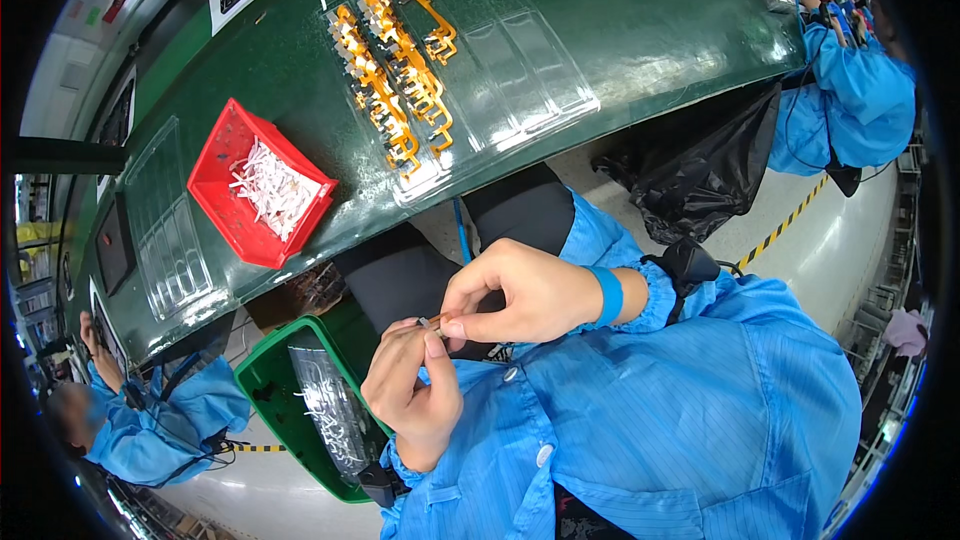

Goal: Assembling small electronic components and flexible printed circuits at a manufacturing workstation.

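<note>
In front of my chest, above my lap, my two hands meet at the fingertips. Between them is a small grey and brownish piece (430, 322), mostly covered by the fingers, so its kind is unclear. My left hand (412, 388) pinches it with thumb and forefinger from below. My right hand (530, 290), with a blue band at its wrist, grips it from the other side. Beyond the hands, a clear plastic tray (535, 55) lies on the green table, with rows of orange flex cables (412, 70) on its left part.
A red bin (222, 175) with white paper-like strips stands near the table's front edge. Below the table is a green bin (262, 380) holding clear plastic with white bits. A black bag (690, 175) hangs at right. Co-workers in blue sit at left (170, 425) and right (850, 90).
</note>
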A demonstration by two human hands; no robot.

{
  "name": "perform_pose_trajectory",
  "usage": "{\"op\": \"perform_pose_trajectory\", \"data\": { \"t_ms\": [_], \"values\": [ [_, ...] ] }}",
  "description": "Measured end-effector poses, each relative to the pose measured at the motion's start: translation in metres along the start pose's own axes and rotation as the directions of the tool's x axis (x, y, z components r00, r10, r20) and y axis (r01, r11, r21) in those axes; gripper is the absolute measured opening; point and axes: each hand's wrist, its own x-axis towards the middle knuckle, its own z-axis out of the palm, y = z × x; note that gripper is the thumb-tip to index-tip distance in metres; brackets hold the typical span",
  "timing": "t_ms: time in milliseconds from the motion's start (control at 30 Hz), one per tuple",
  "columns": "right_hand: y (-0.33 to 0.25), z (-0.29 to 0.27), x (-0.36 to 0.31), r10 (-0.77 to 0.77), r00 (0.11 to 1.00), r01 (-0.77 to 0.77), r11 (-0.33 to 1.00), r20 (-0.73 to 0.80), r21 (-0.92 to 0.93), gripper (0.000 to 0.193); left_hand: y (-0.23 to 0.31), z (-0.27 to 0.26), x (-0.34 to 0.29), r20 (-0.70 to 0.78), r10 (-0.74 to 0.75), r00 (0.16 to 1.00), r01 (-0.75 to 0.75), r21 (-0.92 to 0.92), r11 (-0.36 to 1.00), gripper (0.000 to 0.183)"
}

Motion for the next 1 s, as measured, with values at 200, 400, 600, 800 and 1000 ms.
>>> {"op": "perform_pose_trajectory", "data": {
  "t_ms": [200,400,600,800,1000],
  "values": [
    [0.001,0.004,0.001,0.029,0.999,-0.028,0.999,-0.015,0.043,0.019,-0.004,-0.008,0.001,0.042,-0.25,0.967,0.253,-0.129,0.959,0.014],
    [-0.004,0.008,0.004,-0.034,0.994,0.033,0.999,-0.108,-0.012,0.018,-0.007,-0.005,0.001,-0.135,0.159,0.978,-0.093,0.402,0.911,0.015],
    [-0.007,0.013,0.002,-0.118,0.986,0.083,0.961,-0.119,-0.262,0.015,-0.005,-0.001,0.002,0.007,0.397,0.918,-0.326,0.583,0.744,0.022],
    [0.003,0.015,0.003,-0.393,0.912,0.284,0.812,-0.119,-0.51,0.015,-0.001,0.002,0.002,0.002,0.307,0.952,-0.254,0.567,0.783,0.019],
    [0.009,0.016,0.004,-0.523,0.849,0.363,0.683,-0.077,-0.633,0.014,-0.003,0.002,0.002,-0.076,0.149,0.986,-0.105,0.415,0.904,0.016]
  ]
}}
